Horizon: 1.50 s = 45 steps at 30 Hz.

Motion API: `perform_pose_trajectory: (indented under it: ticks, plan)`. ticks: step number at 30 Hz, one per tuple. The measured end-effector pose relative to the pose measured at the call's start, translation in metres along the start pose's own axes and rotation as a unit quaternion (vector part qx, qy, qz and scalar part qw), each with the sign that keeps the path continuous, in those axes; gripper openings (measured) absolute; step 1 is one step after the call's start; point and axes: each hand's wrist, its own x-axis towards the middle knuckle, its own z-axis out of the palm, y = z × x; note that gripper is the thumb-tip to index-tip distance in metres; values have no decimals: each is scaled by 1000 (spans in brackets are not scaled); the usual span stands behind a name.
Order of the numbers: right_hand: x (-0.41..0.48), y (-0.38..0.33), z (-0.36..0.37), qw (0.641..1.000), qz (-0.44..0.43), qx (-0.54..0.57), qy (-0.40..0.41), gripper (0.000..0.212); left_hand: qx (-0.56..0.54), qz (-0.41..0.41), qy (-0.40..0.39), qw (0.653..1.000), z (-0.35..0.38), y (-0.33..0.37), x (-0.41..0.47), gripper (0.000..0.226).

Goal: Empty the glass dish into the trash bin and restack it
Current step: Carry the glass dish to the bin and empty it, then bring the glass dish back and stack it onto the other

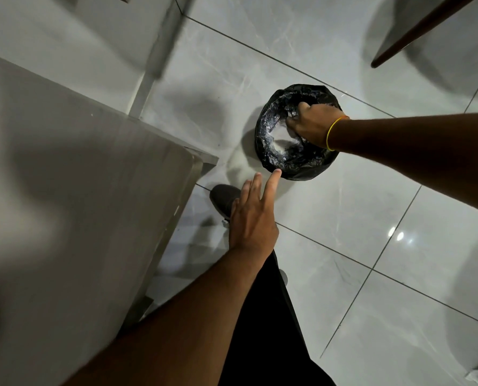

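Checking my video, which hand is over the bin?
The right hand, with the yellow wrist band, is over the trash bin; the left hand is spread beside it.

Glossy pale floor (343,246) tiles with dark grout lines run under everything; a grey bench (79,190) fills the left side, its corner jutting toward the middle; a dark shoe (224,199) shows just beside that corner; a dark chair leg (416,32) slants at top right.

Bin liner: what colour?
Black, glossy and crinkled, lining the bin; head view shows it best.
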Motion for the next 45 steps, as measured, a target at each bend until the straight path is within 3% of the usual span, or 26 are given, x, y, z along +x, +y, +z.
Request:
perform_pose_trajectory:
  ticks: [2, 6, 10, 14, 19, 23, 27, 31, 35, 37, 39, 42, 45]
  plan:
    - [3, -1, -1, 1000, 2, -20, -6, 53, 1, -1, 3, 1000, -1, -1, 0, 107]
    - [8, -2, 0, 999, -32, 11, 18, 78, 2, -1, 12, 1000, -1, -2, 1, 110]
    - [8, -6, -3, 999, -1, -47, 7, 52, -3, 0, 19, 1000, 2, -1, 0, 114]
    - [16, -8, 3, 1000, -10, 9, 25, 72, -4, 4, 24, 1000, 5, -3, 1, 116]
    - [16, -11, 1, 1000, 11, -4, 1, 45, 2, 10, 17, 1000, 7, -3, 1, 113]
    - [19, -12, 4, 1000, -17, 2, 10, 64, 12, 16, 11, 1000, 8, -3, 2, 114]
    - [19, -10, 3, 1000, 2, -11, -8, 38, 27, 17, 2, 999, 10, -3, 3, 113]
    - [8, 1, -1, 992, 59, 111, 3, 47, 41, 25, -9, 999, 9, -3, 5, 114]
    - [-13, 18, -19, 926, 208, 314, 9, 51, 37, 17, 12, 999, 0, 7, 8, 113]
    - [-35, 30, -31, 874, 266, 407, -19, 61, 20, 16, 39, 999, -13, 20, 9, 106]
    - [-61, 38, -46, 818, 308, 486, -11, 59, 3, 27, 63, 998, -32, 35, 13, 98]
    - [-101, 40, -69, 704, 357, 612, 47, 45, 6, 46, 83, 995, -68, 58, 15, 86]
    - [-145, 40, -113, 636, 373, 665, 118, 36, 18, 71, 116, 991, -120, 89, 6, 76]
